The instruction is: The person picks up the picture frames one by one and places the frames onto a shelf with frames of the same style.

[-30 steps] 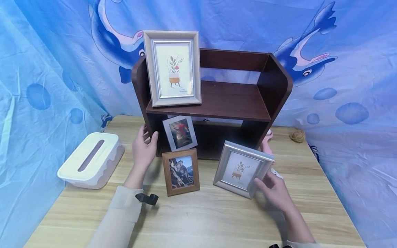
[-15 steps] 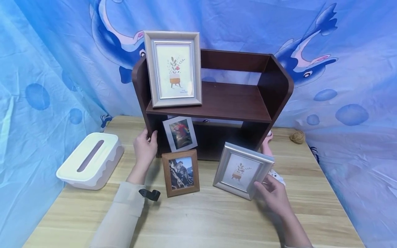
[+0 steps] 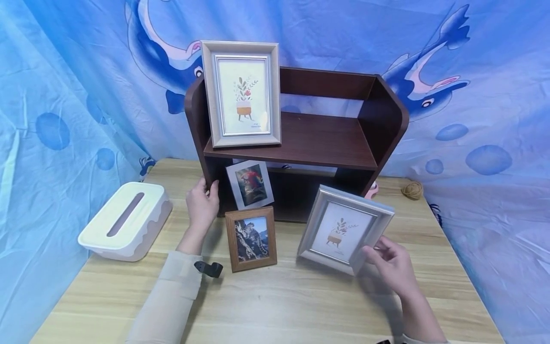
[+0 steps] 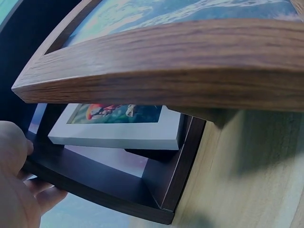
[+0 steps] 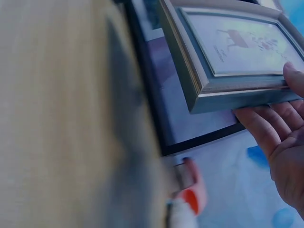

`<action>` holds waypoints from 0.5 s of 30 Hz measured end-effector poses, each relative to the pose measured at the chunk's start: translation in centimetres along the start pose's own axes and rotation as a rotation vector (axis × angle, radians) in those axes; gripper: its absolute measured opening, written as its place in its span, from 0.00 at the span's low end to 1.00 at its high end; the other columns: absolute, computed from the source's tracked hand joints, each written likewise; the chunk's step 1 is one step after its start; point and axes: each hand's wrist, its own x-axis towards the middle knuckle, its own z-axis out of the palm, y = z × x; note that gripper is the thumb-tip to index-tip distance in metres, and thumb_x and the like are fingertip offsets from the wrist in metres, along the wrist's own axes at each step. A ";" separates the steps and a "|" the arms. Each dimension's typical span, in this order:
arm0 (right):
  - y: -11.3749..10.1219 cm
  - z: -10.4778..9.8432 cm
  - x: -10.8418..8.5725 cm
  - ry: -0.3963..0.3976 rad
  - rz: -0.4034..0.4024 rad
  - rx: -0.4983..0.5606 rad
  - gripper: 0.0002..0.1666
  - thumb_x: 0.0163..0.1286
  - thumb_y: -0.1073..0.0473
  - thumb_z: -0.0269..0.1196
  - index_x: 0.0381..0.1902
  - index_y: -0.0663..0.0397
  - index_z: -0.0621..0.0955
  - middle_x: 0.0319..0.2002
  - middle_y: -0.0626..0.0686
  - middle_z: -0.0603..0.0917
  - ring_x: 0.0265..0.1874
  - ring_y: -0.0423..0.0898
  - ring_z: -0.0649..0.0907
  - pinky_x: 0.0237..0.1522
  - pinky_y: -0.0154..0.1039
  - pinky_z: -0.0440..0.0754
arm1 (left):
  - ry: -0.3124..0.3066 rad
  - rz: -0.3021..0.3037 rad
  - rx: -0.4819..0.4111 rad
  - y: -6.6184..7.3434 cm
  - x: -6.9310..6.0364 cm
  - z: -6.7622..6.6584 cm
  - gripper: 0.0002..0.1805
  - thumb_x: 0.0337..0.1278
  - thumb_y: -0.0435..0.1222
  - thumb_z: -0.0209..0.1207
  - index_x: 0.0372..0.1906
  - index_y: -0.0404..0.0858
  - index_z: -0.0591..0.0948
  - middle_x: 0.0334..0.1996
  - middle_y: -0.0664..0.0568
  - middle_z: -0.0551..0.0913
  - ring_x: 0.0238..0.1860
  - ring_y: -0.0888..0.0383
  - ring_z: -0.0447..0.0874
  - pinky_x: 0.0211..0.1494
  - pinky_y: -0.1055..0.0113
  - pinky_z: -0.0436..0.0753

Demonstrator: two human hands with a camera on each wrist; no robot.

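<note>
Fingers [image 5: 261,128] of the right hand [image 3: 395,267] gripped a silver picture frame [image 3: 342,234] at its right side, thumb across the front; the frame was tilted before the lower right of a dark two-tier shelf [image 3: 331,141]. From where I stood, contact with the counter [image 3: 262,310] could not be told. The left hand [image 3: 202,205] gripped the shelf at its left side. Outward: small white frame [image 3: 229,177], lower tier; wooden frame [image 3: 251,267], in front; large pale frame [image 3: 242,138], upper tier; tissue box [image 3: 146,196], left; twine ball [image 3: 412,190], right.
</note>
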 end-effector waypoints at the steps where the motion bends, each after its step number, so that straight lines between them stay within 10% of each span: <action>1: -0.5 -0.1 0.2 -0.011 -0.004 0.029 0.16 0.62 0.85 0.59 0.49 0.81 0.79 0.39 0.44 0.90 0.36 0.38 0.90 0.35 0.32 0.87 | 0.001 -0.001 0.001 0.0 0.0 0.0 0.09 0.68 0.31 0.60 0.44 0.27 0.84 0.43 0.34 0.87 0.47 0.36 0.87 0.47 0.45 0.86; 8: -3.7 -1.2 1.5 -0.037 -0.109 0.064 0.21 0.61 0.87 0.58 0.46 0.69 0.85 0.36 0.47 0.91 0.30 0.35 0.88 0.26 0.27 0.84 | 0.012 0.016 0.010 0.0 0.0 -0.2 0.09 0.67 0.31 0.61 0.43 0.27 0.83 0.41 0.33 0.87 0.45 0.36 0.88 0.48 0.44 0.86; 15: -6.8 -2.3 3.1 -0.062 -0.154 -0.004 0.08 0.61 0.86 0.59 0.37 0.79 0.81 0.29 0.42 0.90 0.23 0.32 0.85 0.22 0.25 0.80 | 0.009 0.025 0.020 0.2 0.0 -0.2 0.09 0.67 0.31 0.61 0.43 0.27 0.83 0.41 0.33 0.87 0.46 0.36 0.88 0.49 0.43 0.86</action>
